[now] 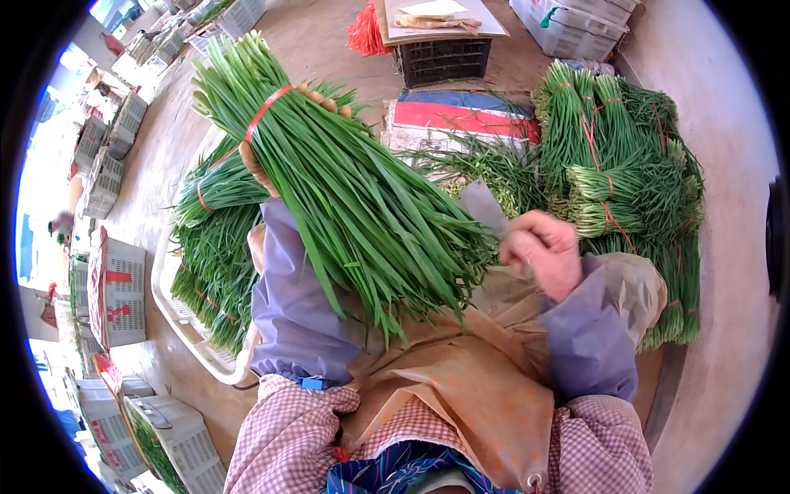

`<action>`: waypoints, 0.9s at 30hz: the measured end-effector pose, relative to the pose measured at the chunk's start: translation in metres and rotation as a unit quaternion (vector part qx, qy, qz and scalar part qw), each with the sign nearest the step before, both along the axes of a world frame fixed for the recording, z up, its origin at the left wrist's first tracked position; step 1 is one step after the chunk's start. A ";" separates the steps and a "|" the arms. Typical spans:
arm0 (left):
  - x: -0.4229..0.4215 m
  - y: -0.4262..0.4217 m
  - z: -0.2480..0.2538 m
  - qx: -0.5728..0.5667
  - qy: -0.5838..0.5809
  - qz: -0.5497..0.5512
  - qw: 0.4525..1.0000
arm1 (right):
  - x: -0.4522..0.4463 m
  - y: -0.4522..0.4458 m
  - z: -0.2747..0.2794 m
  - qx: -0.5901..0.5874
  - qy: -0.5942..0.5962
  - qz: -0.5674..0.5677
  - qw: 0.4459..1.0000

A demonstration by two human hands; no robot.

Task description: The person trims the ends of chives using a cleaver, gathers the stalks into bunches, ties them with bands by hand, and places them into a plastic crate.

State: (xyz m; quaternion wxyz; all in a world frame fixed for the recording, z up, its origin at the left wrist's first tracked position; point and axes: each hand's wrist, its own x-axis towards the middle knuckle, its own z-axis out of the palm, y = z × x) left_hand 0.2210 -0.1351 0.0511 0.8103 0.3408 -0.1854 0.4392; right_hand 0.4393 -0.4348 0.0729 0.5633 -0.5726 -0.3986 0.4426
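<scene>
A thick bundle of garlic chives [346, 198] slants across the middle of the view, tied with a red band [267, 113] near its pale cut ends. My left hand [259, 170] is wrapped round it at the band; the thumb and fingertips show on either side, and the palm is hidden. The leaf tips hang over my brown apron [461, 362]. My right hand [541, 251] is closed beside these tips, with the flat grey blade of a knife [483, 206] sticking out of it. The knife's handle is hidden in the fist.
Tied chive bundles [613, 181] are stacked at the right along the wall. Others fill a white basket [197, 342] at my left. Loose chives [485, 169] lie ahead on a striped sack [461, 115]. Behind stands a black crate [444, 62] with a board on top. White crates [123, 288] line the left.
</scene>
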 end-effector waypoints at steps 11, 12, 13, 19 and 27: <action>-0.001 0.002 0.001 -0.010 0.009 0.027 1.000 | -0.044 0.046 -0.007 0.120 0.026 -0.060 0.991; -0.001 0.003 0.000 -0.010 0.010 0.031 0.999 | -0.039 0.046 -0.007 0.109 0.062 -0.087 0.988; -0.001 0.001 -0.003 -0.030 0.004 0.036 0.999 | -0.035 0.045 -0.010 0.125 0.094 -0.105 0.982; -0.002 -0.001 0.000 -0.040 0.027 0.041 0.998 | -0.030 0.037 -0.005 0.130 -0.114 -0.176 0.969; 0.005 -0.019 0.007 -0.051 0.085 0.034 0.995 | -0.046 0.047 0.003 0.217 -0.387 -0.061 0.894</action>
